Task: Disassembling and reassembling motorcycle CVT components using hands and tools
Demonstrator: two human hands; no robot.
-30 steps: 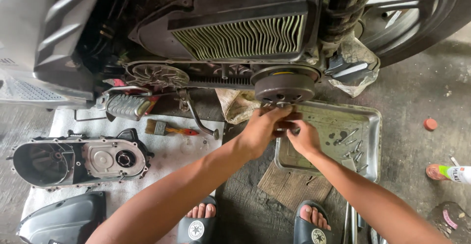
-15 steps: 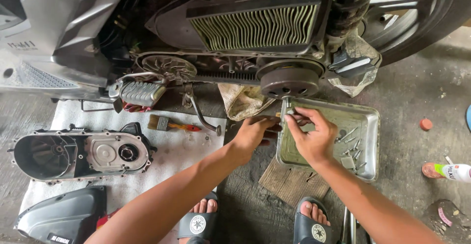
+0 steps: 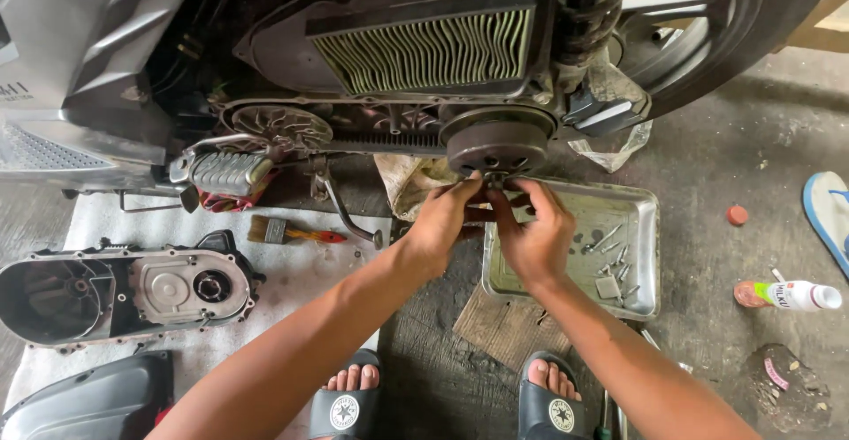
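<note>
Fingers of the left hand (image 3: 442, 219) and right hand (image 3: 535, 237) are bunched together just under the clutch drum (image 3: 497, 144), pinching something small at its lower rim; what exactly, I cannot tell. The drum sits directly above both hands, over the far edge of the metal tray (image 3: 650, 245) on the floor.

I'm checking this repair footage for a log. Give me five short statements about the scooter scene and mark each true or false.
1. Both hands, the left hand and the right hand, meet just below the round dark clutch drum. True.
2. The rectangular metal tray holds loose bolts. True.
3. The small paintbrush with the red handle lies inside the tray. False: it lies on the white sheet left of the hands.
4. The removed grey transmission cover is still bolted on. False: it lies on the ground.
5. The pleated air filter is exposed. True.
</note>
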